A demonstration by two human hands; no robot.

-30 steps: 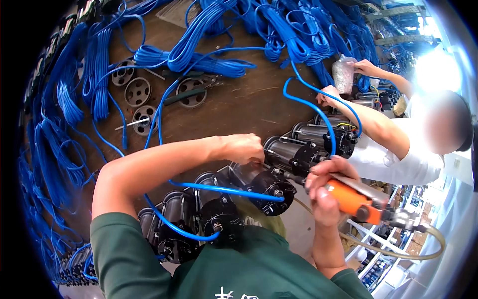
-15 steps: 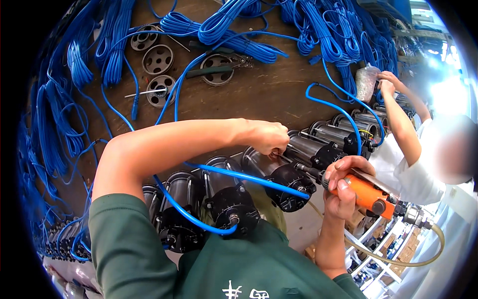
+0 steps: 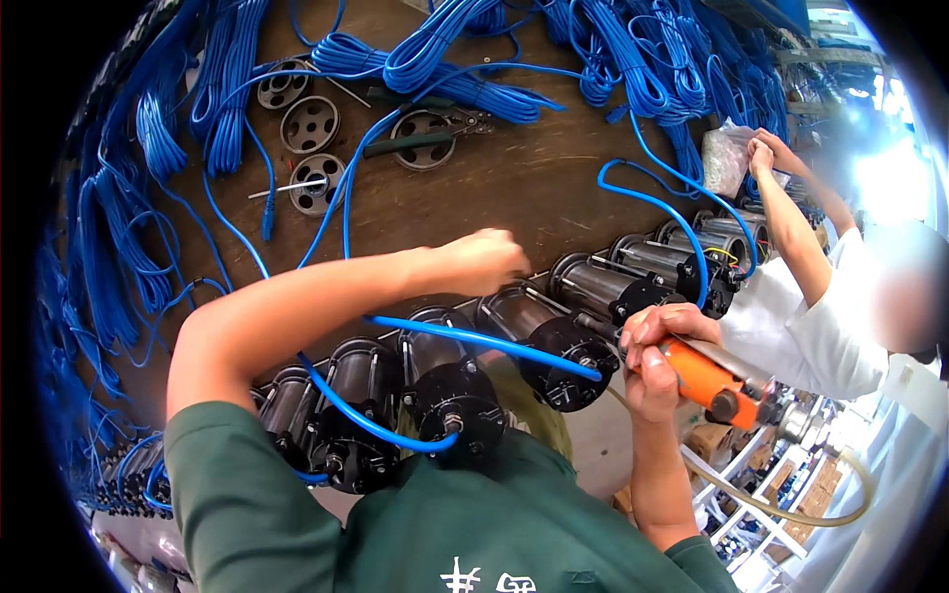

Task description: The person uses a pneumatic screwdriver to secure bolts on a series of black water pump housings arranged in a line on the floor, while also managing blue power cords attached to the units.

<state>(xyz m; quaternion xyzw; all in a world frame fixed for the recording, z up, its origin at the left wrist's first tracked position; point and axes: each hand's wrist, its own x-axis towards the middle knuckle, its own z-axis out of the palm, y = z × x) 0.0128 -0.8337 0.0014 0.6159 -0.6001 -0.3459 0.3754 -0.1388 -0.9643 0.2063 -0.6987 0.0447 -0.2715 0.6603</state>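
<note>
My right hand (image 3: 654, 358) is wrapped round an orange air screwdriver (image 3: 714, 383), whose dark nose points left at a cylindrical motor body. That metal cylinder (image 3: 516, 314) with a round black end cap (image 3: 569, 364) lies in the row along the bench edge. Above the cylinder's far end, my left hand (image 3: 486, 262) is closed, slightly smeared by motion; whatever its fingers hold is hidden. A blue cable (image 3: 484, 341) runs across below my left forearm to the black cap. Beside it, another capped motor (image 3: 457, 410) has a blue cable coming out of its cap.
Bundled blue cables (image 3: 440, 44) lie along the brown bench's (image 3: 554, 178) far side. Several grey spoked wheels (image 3: 309, 124) and green-handled pliers (image 3: 410, 143) rest there. At right, a co-worker's hands (image 3: 766, 153) hold a clear plastic bag (image 3: 727, 160). An air hose (image 3: 781, 509) hangs from the screwdriver.
My left hand has drawn away from the screwdriver's nose, up and to the left. My right hand and the screwdriver have shifted slightly left.
</note>
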